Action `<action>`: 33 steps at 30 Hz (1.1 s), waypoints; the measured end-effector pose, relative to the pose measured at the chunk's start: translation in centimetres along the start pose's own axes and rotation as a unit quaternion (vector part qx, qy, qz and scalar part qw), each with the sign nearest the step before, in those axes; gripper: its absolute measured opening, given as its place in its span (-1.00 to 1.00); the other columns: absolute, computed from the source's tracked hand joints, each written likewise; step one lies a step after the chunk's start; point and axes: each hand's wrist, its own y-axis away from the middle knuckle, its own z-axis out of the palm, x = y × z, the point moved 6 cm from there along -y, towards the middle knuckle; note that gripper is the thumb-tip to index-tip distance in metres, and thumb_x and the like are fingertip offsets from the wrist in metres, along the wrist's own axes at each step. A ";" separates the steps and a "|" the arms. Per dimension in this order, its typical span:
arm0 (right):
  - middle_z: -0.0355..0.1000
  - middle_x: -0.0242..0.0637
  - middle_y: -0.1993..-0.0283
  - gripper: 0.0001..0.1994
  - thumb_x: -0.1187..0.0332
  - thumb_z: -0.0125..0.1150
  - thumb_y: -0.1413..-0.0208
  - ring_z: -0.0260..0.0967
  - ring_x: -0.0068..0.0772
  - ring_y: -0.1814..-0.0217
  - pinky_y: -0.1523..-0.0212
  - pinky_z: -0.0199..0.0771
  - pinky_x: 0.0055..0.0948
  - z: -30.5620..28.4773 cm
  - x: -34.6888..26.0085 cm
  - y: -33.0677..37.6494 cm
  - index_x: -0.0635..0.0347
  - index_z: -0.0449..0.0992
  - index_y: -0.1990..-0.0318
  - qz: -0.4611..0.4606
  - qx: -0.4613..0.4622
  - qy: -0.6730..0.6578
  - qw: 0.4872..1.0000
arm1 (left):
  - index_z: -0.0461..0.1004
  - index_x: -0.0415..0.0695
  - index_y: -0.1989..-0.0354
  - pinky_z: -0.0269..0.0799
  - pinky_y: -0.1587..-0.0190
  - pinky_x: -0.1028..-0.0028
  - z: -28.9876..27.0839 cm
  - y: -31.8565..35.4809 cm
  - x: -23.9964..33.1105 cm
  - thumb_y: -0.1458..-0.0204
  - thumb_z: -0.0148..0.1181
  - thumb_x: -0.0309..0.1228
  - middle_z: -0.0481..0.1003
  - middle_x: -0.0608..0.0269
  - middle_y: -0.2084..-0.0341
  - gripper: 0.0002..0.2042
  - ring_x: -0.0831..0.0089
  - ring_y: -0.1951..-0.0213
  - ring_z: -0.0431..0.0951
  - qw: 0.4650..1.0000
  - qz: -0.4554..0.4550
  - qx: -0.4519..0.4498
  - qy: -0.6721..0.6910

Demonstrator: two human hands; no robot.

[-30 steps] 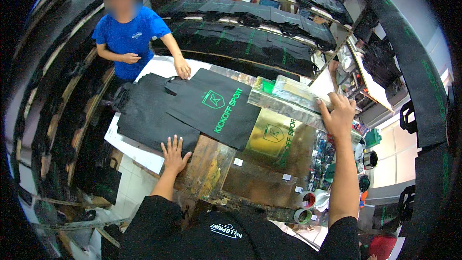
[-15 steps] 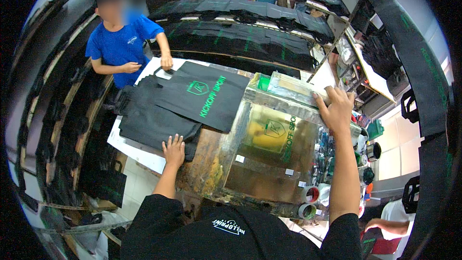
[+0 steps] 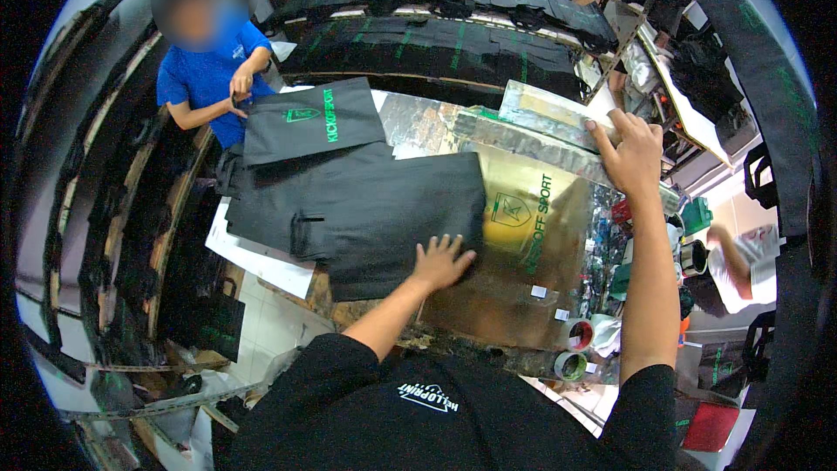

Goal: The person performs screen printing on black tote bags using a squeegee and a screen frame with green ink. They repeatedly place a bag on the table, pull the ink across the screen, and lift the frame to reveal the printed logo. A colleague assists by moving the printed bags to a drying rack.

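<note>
While 1 printed bag (image 3: 305, 133) is in the co-worker's hands (image 3: 241, 85), the black bag (image 3: 388, 201) under the wide-spread left hand (image 3: 443, 265), beside the screen (image 3: 542, 244), shows no print yet; the right hand (image 3: 633, 155) curls at the pale board (image 3: 549, 109), its grip unclear.

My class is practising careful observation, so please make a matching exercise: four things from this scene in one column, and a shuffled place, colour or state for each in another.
Column one
1. Left hand
2. Right hand
3. Green-printed bag
4. Co-worker's shirt

Column two
A. Blue
B. At the right end of a pale bar
C. Fingers spread on a black bag, no print visible
D. In the co-worker's hands

Pairs: 1-C, 2-B, 3-D, 4-A
</note>
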 end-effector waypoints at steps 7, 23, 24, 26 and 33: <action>0.56 -0.14 0.28 -0.46 -0.20 0.22 -0.25 0.51 -0.10 0.11 -0.07 0.25 -0.05 0.2 0.2 0.9 0.16 0.67 0.09 -0.007 0.018 -0.007 1.000 | 0.21 0.17 -0.57 -0.34 -0.41 -0.57 4.9 2.4 0.5 -0.39 -0.17 0.20 -0.02 -0.08 -0.60 -0.33 -0.39 -0.57 -0.14 0.981 0.139 0.085 -0.109; 0.59 -0.12 0.33 -0.39 -0.33 0.13 -0.23 0.56 -0.05 0.17 0.03 0.28 0.00 1.0 1.4 -0.5 0.11 0.66 0.26 -0.043 0.063 -0.013 0.997 | 0.16 0.25 -0.59 -0.39 -0.48 -0.48 7.9 -10.3 13.1 -0.32 -0.05 0.23 -0.08 0.10 -0.64 -0.29 -0.22 -0.61 -0.18 0.944 0.288 0.022 -0.159; 0.59 -0.16 0.35 -0.35 -0.39 0.09 -0.22 0.57 -0.06 0.18 0.01 0.29 0.05 1.0 1.7 -0.4 0.08 0.67 0.29 -0.047 0.077 -0.008 0.996 | 0.17 0.25 -0.58 -0.39 -0.49 -0.47 7.8 -10.0 13.7 -0.32 -0.03 0.22 -0.06 0.10 -0.63 -0.30 -0.22 -0.60 -0.16 0.944 0.290 0.027 -0.157; 0.60 -0.16 0.36 -0.35 -0.39 0.09 -0.21 0.57 -0.06 0.19 0.03 0.28 0.04 0.9 1.9 -0.5 0.07 0.66 0.34 -0.045 0.076 -0.027 0.996 | 0.20 0.25 -0.57 -0.39 -0.49 -0.45 8.2 -9.6 14.3 -0.32 -0.02 0.20 -0.04 0.08 -0.62 -0.32 -0.22 -0.60 -0.14 0.942 0.296 0.038 -0.152; 0.59 -0.16 0.36 -0.40 -0.33 0.15 -0.22 0.56 -0.11 0.19 0.05 0.26 -0.03 1.0 1.9 -0.7 0.09 0.66 0.31 -0.046 0.078 -0.021 0.996 | 0.22 0.22 -0.56 -0.39 -0.49 -0.46 9.6 -8.2 15.3 -0.31 -0.01 0.21 -0.01 0.04 -0.61 -0.31 -0.25 -0.59 -0.10 0.941 0.300 0.062 -0.142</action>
